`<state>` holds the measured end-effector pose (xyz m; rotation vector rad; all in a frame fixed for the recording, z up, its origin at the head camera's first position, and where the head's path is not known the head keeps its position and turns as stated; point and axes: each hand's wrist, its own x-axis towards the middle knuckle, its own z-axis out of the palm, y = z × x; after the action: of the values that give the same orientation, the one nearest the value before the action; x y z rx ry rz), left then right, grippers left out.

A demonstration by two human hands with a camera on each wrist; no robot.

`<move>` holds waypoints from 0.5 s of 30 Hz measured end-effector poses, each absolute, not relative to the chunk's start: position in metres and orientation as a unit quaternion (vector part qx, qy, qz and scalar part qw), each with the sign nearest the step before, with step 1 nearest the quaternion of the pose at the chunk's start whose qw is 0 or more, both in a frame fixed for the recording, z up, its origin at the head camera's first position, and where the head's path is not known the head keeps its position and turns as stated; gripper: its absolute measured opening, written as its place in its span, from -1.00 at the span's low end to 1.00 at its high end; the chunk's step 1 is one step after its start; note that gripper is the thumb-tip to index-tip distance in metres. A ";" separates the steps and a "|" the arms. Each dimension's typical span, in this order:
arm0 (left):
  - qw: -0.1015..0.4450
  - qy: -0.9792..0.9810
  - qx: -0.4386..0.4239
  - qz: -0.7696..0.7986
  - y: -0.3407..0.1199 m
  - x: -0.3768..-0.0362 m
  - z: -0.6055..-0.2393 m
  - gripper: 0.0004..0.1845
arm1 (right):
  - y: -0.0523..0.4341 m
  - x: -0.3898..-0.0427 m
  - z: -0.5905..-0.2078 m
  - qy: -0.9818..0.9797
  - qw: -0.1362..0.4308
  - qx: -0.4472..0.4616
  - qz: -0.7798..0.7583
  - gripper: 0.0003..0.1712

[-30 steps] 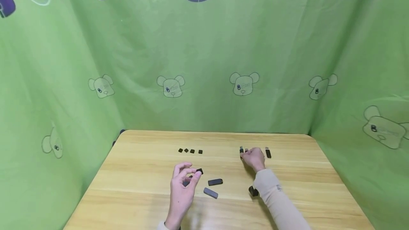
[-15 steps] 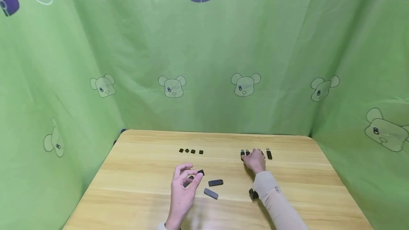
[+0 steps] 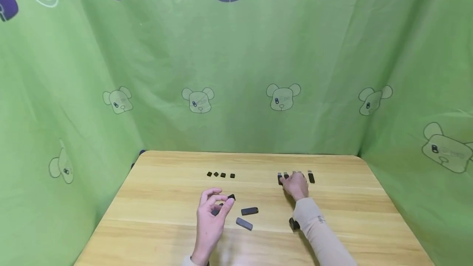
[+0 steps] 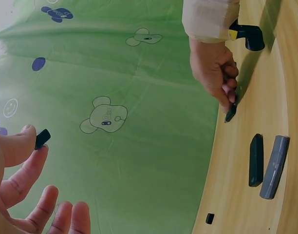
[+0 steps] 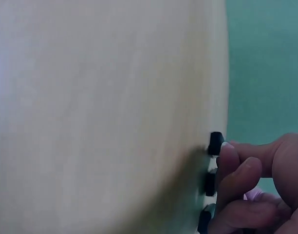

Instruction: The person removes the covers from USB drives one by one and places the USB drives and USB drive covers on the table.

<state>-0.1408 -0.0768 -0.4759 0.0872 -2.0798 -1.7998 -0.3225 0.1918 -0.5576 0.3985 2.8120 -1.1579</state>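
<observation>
My left hand (image 3: 213, 210) hovers above the wooden table (image 3: 159, 216) and pinches a small black cap (image 3: 231, 197) between thumb and forefinger; the left wrist view shows the same cap (image 4: 42, 138) at the fingertips. My right hand (image 3: 295, 184) lies with curled fingers over a row of black USB sticks (image 3: 279, 178) at the far right. In the right wrist view its forefinger touches the end of one stick (image 5: 215, 144). The thumb is hidden, so a grip cannot be made out.
Several small black caps (image 3: 220, 174) sit in a row at the far left. A black stick (image 3: 249, 211) and a grey stick (image 3: 244, 223) lie right of my left hand, with a dark piece (image 3: 217, 210) partly behind it. Green cloth walls stand round the table.
My right hand has slid slightly to the right along the row, and two sticks now show to its left. The left hand keeps the cap almost still.
</observation>
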 end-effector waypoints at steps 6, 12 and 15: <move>0.196 -0.751 0.026 -0.630 -0.080 -0.153 -0.480 -0.88 | 0.201 -0.322 -0.545 0.900 0.012 0.119 -0.420 -0.35; 0.200 -0.791 0.023 -0.578 -0.083 -0.175 -0.483 -0.85 | 0.200 -0.313 -0.531 0.894 -0.004 0.099 -0.436 -0.38; 0.197 -0.816 0.026 -0.543 -0.085 -0.190 -0.482 -0.83 | 0.197 -0.307 -0.523 0.890 -0.012 0.089 -0.447 -0.41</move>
<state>-0.1896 -0.0845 -0.4824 0.0739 -2.2848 -1.5202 -0.3069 0.1967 -0.5230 0.2820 2.8167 -1.4150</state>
